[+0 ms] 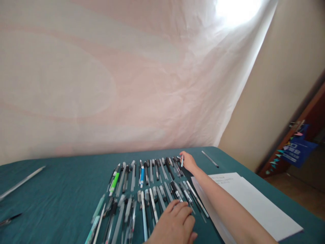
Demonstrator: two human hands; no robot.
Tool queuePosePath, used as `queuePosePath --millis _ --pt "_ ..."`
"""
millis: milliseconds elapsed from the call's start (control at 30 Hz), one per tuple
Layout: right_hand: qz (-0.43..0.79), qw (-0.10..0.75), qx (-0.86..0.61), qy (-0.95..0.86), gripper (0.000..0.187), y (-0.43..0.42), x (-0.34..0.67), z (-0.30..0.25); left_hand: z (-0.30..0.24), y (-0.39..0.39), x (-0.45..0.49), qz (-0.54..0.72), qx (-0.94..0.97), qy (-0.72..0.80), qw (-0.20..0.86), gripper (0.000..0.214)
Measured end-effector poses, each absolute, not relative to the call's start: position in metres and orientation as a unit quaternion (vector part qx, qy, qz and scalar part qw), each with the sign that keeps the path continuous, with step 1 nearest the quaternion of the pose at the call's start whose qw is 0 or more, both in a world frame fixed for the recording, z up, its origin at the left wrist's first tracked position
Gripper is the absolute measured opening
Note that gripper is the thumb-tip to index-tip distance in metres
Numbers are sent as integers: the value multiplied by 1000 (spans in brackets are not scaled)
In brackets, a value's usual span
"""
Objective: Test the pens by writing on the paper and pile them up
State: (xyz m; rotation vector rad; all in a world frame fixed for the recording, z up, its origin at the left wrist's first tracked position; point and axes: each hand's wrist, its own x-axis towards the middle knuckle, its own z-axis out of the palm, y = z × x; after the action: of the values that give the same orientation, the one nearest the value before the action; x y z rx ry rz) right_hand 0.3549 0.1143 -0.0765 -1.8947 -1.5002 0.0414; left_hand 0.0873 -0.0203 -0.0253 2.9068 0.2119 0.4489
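Several pens lie in rows (142, 189) on a teal tablecloth (63, 189). My right hand (188, 161) reaches to the far right end of the back row, its fingers pinched on a pale pen (182, 160). My left hand (175, 222) rests flat near the front edge, fingers spread over the front row of pens. Among the pens are a green one (114, 183) and a blue-and-white one (142, 174).
White paper sheets (254, 203) lie under my right forearm at the right. A single pen (210, 159) lies apart at the back right, a long pale pen (21, 183) at the far left, a dark pen (8, 220) near the left edge. A pale cloth hangs behind the table.
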Motion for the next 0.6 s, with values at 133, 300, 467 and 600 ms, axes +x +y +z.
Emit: queuePosePath --millis 133,300,467,600 --pt "21 346 -745 -570 27 99 360 -69 -17 -21 82 195 954 109 198 26" --pt "46 361 -728 -581 20 69 358 -50 -6 -17 78 245 853 209 410 23" --pt "99 398 -660 -629 21 31 307 -25 -9 2 85 309 657 274 631 33" --pt "162 462 -560 -669 22 -3 255 -7 -5 12 82 353 552 330 679 43"
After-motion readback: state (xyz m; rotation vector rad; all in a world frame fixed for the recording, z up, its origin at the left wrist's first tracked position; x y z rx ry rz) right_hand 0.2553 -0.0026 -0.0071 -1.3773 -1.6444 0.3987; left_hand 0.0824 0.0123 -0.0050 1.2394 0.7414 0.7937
